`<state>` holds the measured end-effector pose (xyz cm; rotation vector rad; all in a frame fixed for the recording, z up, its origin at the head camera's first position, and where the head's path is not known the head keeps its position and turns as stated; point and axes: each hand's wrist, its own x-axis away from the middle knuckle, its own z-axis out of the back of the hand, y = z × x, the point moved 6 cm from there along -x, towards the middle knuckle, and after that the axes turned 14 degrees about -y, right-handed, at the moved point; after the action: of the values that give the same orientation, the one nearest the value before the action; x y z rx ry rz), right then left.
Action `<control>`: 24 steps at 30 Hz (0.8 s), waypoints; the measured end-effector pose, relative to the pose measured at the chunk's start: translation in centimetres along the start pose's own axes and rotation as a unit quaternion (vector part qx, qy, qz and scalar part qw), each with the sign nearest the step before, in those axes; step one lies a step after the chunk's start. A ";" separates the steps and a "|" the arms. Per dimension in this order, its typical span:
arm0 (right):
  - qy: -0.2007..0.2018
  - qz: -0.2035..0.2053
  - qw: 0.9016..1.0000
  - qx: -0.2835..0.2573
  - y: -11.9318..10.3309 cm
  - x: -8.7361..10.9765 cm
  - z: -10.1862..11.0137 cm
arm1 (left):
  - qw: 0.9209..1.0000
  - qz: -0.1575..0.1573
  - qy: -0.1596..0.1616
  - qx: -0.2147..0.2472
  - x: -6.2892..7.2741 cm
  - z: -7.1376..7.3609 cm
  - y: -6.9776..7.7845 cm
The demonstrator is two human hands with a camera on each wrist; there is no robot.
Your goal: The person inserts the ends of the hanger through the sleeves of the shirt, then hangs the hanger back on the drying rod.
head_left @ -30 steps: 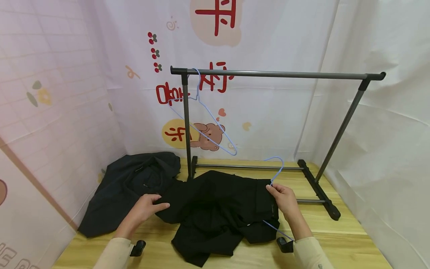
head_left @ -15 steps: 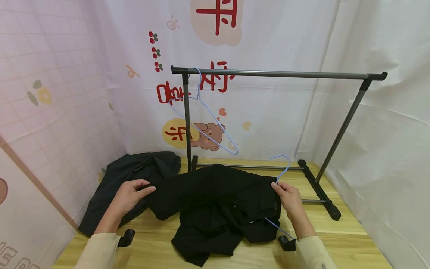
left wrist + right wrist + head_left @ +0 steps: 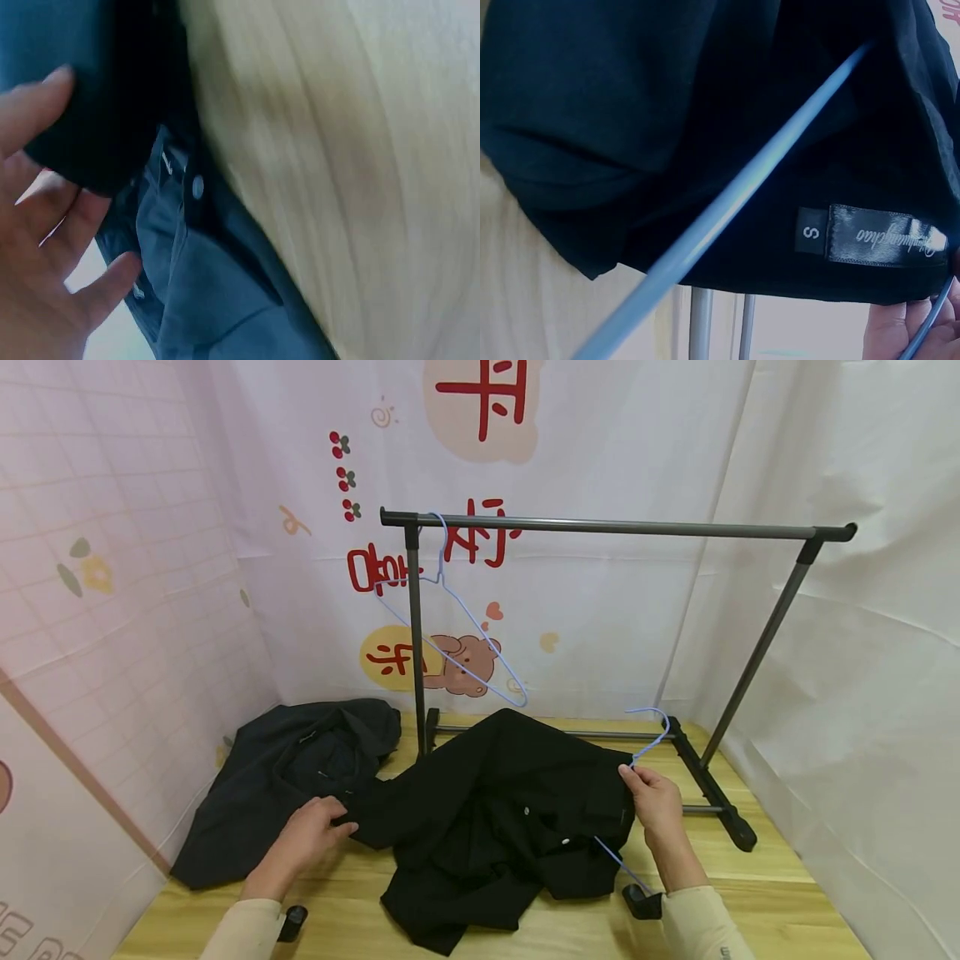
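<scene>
In the head view a black shirt (image 3: 502, 827) with small white buttons lies bunched on the table. A blue wire hanger (image 3: 663, 731) is partly inside it; its hook sticks out at the top right, a lower bar at the front. My right hand (image 3: 656, 806) pinches the shirt's edge at the hook's base. In the right wrist view a sewn label (image 3: 885, 236) shows inside that edge. My left hand (image 3: 307, 835) is at the shirt's left end. The left wrist view shows its fingers spread loosely about the cloth, the thumb touching it.
A dark garment (image 3: 292, 777) lies on the wooden table (image 3: 787, 893) at left. Behind stands a metal clothes rack (image 3: 615, 527), with another blue hanger (image 3: 480, 631) on its left end. Patterned cloth sheets (image 3: 615, 443) enclose the back and sides.
My left hand pulled the cloth left and up, then came back down, leaving that end slacker. The right hand moved slightly right with the shirt edge and hook, which tilts further right.
</scene>
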<state>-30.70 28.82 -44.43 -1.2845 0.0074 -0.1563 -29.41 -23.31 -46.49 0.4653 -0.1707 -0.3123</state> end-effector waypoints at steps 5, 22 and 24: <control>0.024 -0.003 1.000 -0.004 0.1 0.2 0.5 | 0.989 -0.016 0.124 0.080 1.4 3.5 0.4; 0.059 0.000 0.998 -0.027 0.8 0.2 1.2 | 0.987 0.022 0.037 0.158 2.0 4.7 -1.2; 0.056 0.001 0.998 -0.030 0.9 0.2 1.3 | 0.994 0.038 -0.001 0.102 2.0 3.5 -2.3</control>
<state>-30.30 30.23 -44.89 -1.3333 0.1102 -0.2280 -28.91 -27.34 -44.30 0.6599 -0.2232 -0.2207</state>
